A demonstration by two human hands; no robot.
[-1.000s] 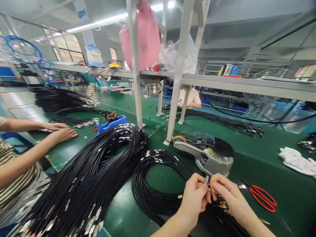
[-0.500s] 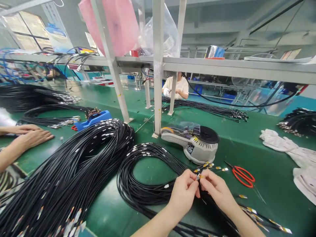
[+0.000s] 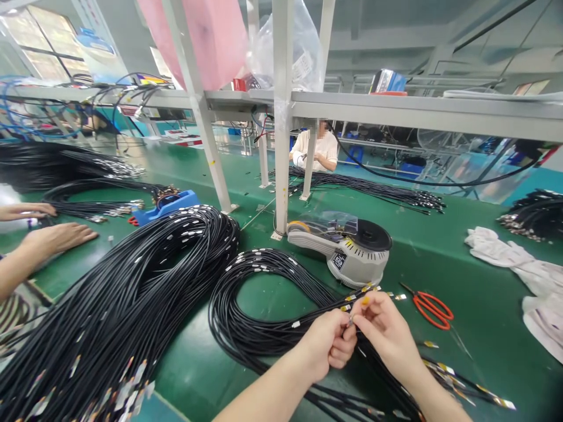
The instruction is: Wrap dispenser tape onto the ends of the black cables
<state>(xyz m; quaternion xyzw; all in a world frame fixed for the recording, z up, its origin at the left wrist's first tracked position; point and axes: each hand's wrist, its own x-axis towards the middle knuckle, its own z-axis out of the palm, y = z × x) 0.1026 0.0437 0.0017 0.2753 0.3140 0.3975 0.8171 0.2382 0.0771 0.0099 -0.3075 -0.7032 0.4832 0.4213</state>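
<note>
My left hand (image 3: 331, 344) is closed, gripping the end of a black cable whose small metallic tip (image 3: 351, 320) shows at the fingertips. Against that tip presses the thumb of my right hand (image 3: 385, 331), its fingers curled. A small piece of yellow tape (image 3: 365, 300) shows at my right index fingertip. Under and beside both hands lies a looped bundle of black cables (image 3: 224, 316) with white labels. Several cable ends with yellow tape (image 3: 453, 375) fan out at the lower right. Behind my hands stands a grey tape dispenser (image 3: 358, 264) with a round black top.
Red-handled scissors (image 3: 433, 309) lie right of my hands, with white gloves (image 3: 505, 255) beyond. A larger cable bundle (image 3: 127, 293) fills the left, near a blue holder (image 3: 169, 205). A co-worker's hands (image 3: 57, 239) rest at far left. Shelf posts (image 3: 281, 146) rise ahead; another person (image 3: 323, 146) sits behind.
My left fingers have curled in more around the cable. My right index finger has lifted off the tip, with the yellow tape on it. The co-worker's hands at left have moved apart.
</note>
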